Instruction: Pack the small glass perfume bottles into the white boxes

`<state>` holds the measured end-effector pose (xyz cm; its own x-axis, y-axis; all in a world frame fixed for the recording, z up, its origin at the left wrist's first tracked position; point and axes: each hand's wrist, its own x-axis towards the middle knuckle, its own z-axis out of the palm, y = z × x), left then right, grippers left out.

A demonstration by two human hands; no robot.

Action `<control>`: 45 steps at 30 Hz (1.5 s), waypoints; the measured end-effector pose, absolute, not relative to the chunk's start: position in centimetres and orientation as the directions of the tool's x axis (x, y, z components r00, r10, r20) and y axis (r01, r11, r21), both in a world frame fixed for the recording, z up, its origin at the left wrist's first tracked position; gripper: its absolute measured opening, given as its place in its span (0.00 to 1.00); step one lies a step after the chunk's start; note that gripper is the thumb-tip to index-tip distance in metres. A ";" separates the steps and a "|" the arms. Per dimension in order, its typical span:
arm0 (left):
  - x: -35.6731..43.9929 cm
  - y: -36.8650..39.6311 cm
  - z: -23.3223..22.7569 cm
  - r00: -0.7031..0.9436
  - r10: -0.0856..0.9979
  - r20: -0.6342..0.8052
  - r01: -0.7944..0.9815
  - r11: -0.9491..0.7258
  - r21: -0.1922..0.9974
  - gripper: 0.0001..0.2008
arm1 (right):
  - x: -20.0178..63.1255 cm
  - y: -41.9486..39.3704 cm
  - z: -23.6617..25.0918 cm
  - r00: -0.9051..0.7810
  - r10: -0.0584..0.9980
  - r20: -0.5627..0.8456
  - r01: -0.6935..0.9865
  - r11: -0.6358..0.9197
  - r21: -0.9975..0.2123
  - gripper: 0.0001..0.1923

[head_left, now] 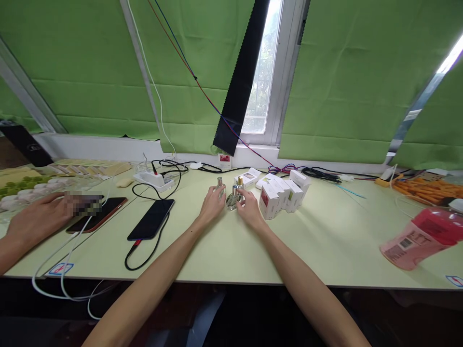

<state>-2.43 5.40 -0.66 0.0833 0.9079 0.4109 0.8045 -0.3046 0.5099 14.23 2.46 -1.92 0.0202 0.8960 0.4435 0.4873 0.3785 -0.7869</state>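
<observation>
Frame centre, on pale green table (325,241): left hand (212,205) and right hand (249,209), fingers curled around a small glass perfume bottle (232,200). Two more bottles, (220,183) and (240,181), just behind. White cartons (280,195) right of the hands; print unreadable. Black phone (152,219) with cable, left. Pink bottle (419,238) lying at right edge. Another person's hand (39,219), far left.

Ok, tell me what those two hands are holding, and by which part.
Both hands, left and right, meet around a small glass perfume bottle on the table, fingers at its sides. The exact grip cannot be told.
</observation>
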 end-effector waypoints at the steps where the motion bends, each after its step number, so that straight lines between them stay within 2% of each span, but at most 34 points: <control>1: -2.4 5.4 -0.7 0.092 0.901 0.424 0.789 -0.325 0.521 0.20 | 14.2 2.5 -2.0 0.017 0.896 0.443 0.484 0.380 -0.788 0.25; 12: -1.7 4.6 -0.3 0.167 0.892 0.421 0.702 -0.407 0.584 0.22 | 14.2 2.8 -2.3 0.021 0.893 0.450 0.465 0.390 -0.795 0.24; 24: -1.1 3.3 0.6 0.215 0.898 0.383 0.724 -0.410 0.554 0.16 | 14.2 2.7 -2.5 0.002 0.878 0.479 0.438 0.430 -0.790 0.25; 32: -1.4 4.0 -0.1 0.168 0.922 0.350 0.698 -0.362 0.618 0.35 | 14.1 2.9 -2.8 -0.065 0.848 0.526 0.366 0.510 -0.778 0.27; 39: -1.1 3.7 0.3 0.130 0.927 0.351 0.729 -0.329 0.600 0.32 | 14.5 3.0 -2.3 0.124 0.813 0.568 0.535 0.427 -0.729 0.23; 45: -0.7 3.4 0.8 0.011 0.938 0.346 0.822 -0.206 0.531 0.27 | 14.3 3.2 -3.3 0.035 0.829 0.558 0.601 0.429 -0.675 0.27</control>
<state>-0.67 3.38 0.77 0.0111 0.9381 0.3461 0.8220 -0.2057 0.5311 14.27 3.24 -3.32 0.0350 0.8292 0.5579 0.6008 0.4287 -0.6747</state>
